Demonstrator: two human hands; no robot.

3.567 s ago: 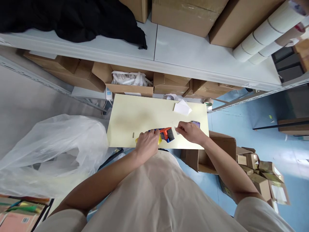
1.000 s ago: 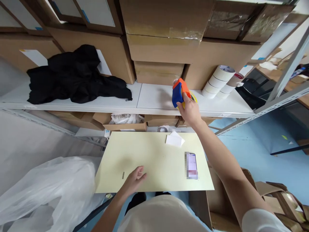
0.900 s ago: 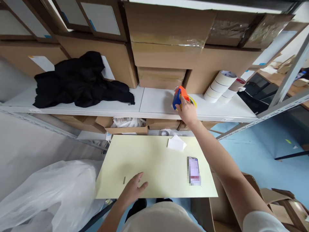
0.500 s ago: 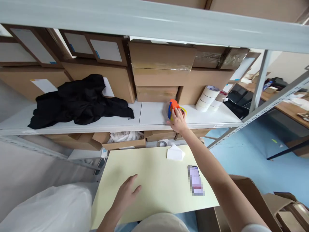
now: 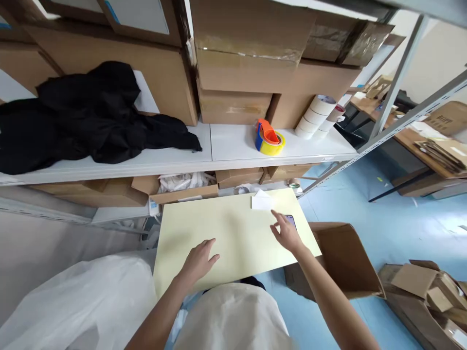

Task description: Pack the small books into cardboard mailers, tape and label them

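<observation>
My left hand (image 5: 200, 260) hovers over the left part of the pale yellow tabletop (image 5: 233, 243), thumb and fingers apart, holding nothing. Over the right part of the same top is my right hand (image 5: 286, 231), its fingers spread and bare. It partly covers a phone (image 5: 291, 220). Just behind that hand, small white paper sheets (image 5: 261, 200) lie at the table's far edge. On the white shelf beyond stands an orange and blue tape dispenser (image 5: 267, 131) with a roll of yellow tape (image 5: 273, 146), apart from both hands.
Black cloth (image 5: 95, 116) lies on the shelf's left, before cardboard boxes (image 5: 241, 63). Stacked white tape rolls (image 5: 314, 116) stand at the shelf's right. An open carton (image 5: 346, 257) sits on the floor at right. A white plastic bag (image 5: 83, 301) bulges at lower left.
My right hand has let go of the tape dispenser on the shelf and come back over the table. My left hand stays above the tabletop. The view has tilted downward.
</observation>
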